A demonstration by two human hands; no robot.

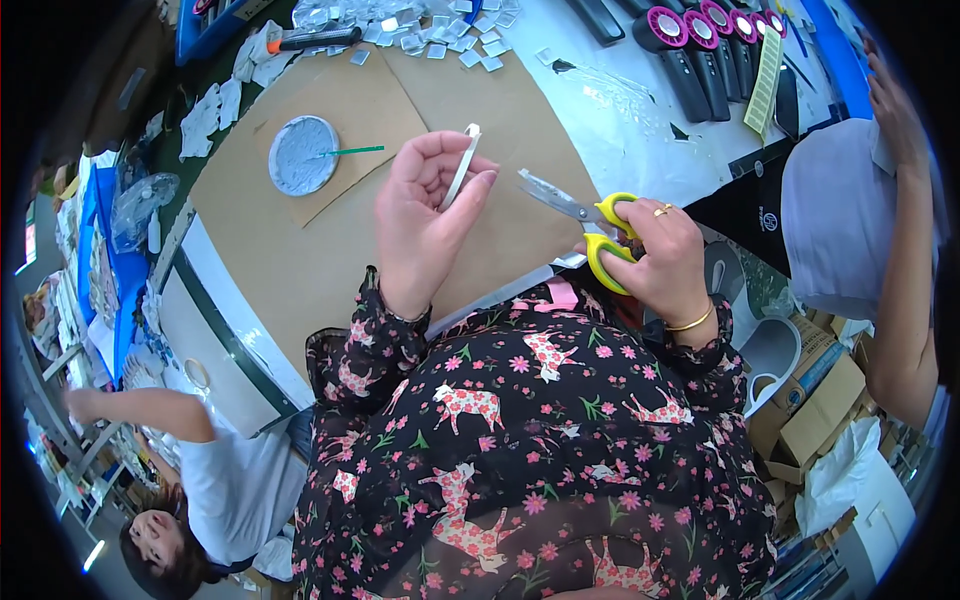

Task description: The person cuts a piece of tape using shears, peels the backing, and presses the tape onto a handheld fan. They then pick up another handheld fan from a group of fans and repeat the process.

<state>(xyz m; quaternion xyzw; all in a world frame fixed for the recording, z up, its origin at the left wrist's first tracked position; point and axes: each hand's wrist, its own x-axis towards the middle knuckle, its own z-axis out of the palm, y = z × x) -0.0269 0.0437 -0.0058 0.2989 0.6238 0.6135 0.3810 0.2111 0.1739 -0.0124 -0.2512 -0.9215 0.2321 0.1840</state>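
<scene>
My left hand (pixel 432 200) pinches a thin, pale, narrow strip (pixel 460 168) between thumb and fingers, held up over the brown cardboard. What the strip is made of I cannot make out. In my right hand (pixel 662 255) is a pair of scissors (pixel 603 232) with yellow handles, thumb and fingers through the loops. The scissor blades point left toward the strip, apart from it, and look nearly together. Beyond my left hand, a round lid-like dish (pixel 303 156) of grey-white paste lies on the cardboard (pixel 490 95), a green stick (pixel 358 150) resting in it.
Small clear square pieces (pixel 440 38) are heaped at the far edge, beside an orange-and-black cutter (pixel 315 39). Several black handheld devices with pink rings (pixel 690 60) lie at the far right, near a yellow strip sheet (pixel 764 85). Co-workers sit at the left (pixel 240 485) and right (pixel 850 220).
</scene>
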